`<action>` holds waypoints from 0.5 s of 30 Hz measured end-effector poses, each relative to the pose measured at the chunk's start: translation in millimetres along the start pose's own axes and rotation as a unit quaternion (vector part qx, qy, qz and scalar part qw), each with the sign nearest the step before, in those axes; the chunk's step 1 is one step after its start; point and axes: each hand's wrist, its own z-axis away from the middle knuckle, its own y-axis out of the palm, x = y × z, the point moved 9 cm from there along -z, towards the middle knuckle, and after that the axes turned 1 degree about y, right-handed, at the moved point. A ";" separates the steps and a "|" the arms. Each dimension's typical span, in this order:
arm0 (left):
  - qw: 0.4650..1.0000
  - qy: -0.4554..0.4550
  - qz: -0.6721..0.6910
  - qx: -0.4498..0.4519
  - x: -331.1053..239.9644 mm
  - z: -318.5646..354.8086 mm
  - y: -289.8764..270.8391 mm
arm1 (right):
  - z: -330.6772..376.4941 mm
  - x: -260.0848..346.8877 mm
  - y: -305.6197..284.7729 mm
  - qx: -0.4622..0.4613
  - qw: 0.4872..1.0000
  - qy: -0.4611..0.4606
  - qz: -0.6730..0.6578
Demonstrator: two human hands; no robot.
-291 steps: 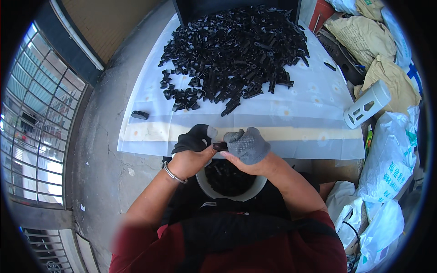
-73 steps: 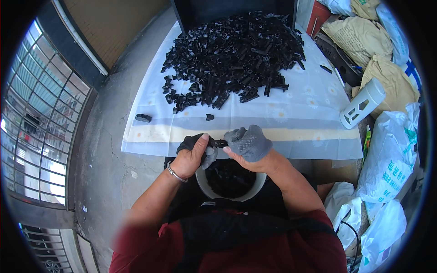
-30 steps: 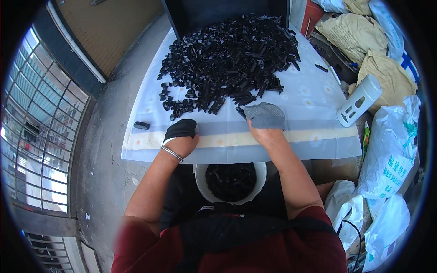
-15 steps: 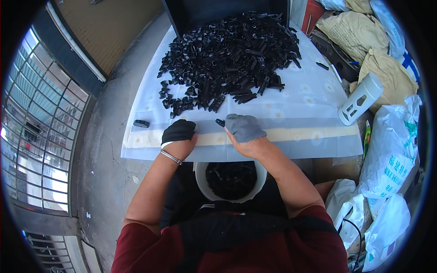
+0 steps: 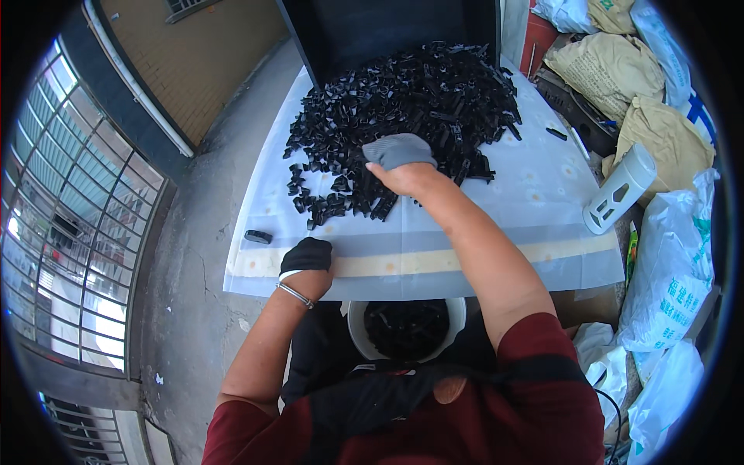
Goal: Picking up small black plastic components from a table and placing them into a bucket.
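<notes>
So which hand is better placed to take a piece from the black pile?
The right hand, most likely: it is over the pile of black pieces, while the left hand sits back by the near edge of the table, short of the pile.

Your right hand (image 5: 401,161) hides its own fingertips over the heap of black plastic pieces (image 5: 403,101), so you cannot tell if it grips one. Your left hand (image 5: 308,263), by the near left corner of the bench (image 5: 511,213), conceals its palm. The near edge covers the far rim of your white bucket (image 5: 357,329); the black crate (image 5: 387,43) is cut off above.
</notes>
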 end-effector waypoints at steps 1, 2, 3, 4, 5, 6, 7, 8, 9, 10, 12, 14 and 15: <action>1.000 -0.009 0.006 -0.013 -1.5 0.6 -2.3 | -10.6 9.7 12.8 0.034 0.999 0.012 -0.019; 0.999 -0.020 0.017 -0.035 -0.7 2.8 -3.1 | -14.9 21.7 19.8 0.082 0.997 0.013 -0.008; 0.997 -0.030 0.029 -0.057 0.9 3.4 -4.3 | -13.4 28.9 25.8 0.130 0.991 0.016 0.003; 0.997 -0.028 0.031 -0.057 0.8 1.0 -4.6 | -15.1 31.7 43.3 0.110 0.991 -0.047 0.062; 0.996 -0.054 0.036 -0.057 6.2 4.6 -5.0 | -10.5 36.1 43.8 0.127 0.990 -0.013 0.057; 0.994 -0.079 0.042 -0.056 11.5 8.0 -4.0 | -6.2 36.5 46.7 0.106 0.993 -0.020 0.045; 0.994 -0.081 0.046 -0.054 13.9 10.3 -2.0 | 0.8 33.6 48.4 0.084 0.996 -0.027 0.033; 0.994 -0.069 0.055 -0.072 17.2 15.7 -3.7 | 13.2 37.0 50.3 0.091 0.995 -0.031 0.035; 0.992 -0.054 0.064 -0.093 18.8 14.8 -6.7 | 24.9 38.4 43.5 0.080 0.995 -0.038 0.036; 0.995 -0.069 0.057 -0.051 23.4 12.1 -0.6 | 33.9 39.0 39.0 0.069 0.996 -0.046 0.038; 0.994 -0.059 0.078 -0.057 24.8 13.1 -3.0 | 49.5 33.1 33.8 0.036 0.998 -0.050 0.024; 0.991 -0.071 0.101 -0.057 26.5 13.1 -6.2 | 58.8 31.2 10.8 -0.074 0.993 -0.080 -0.048; 0.991 -0.069 0.104 -0.058 28.4 13.9 -2.6 | 60.5 25.6 4.3 -0.074 0.993 -0.078 -0.045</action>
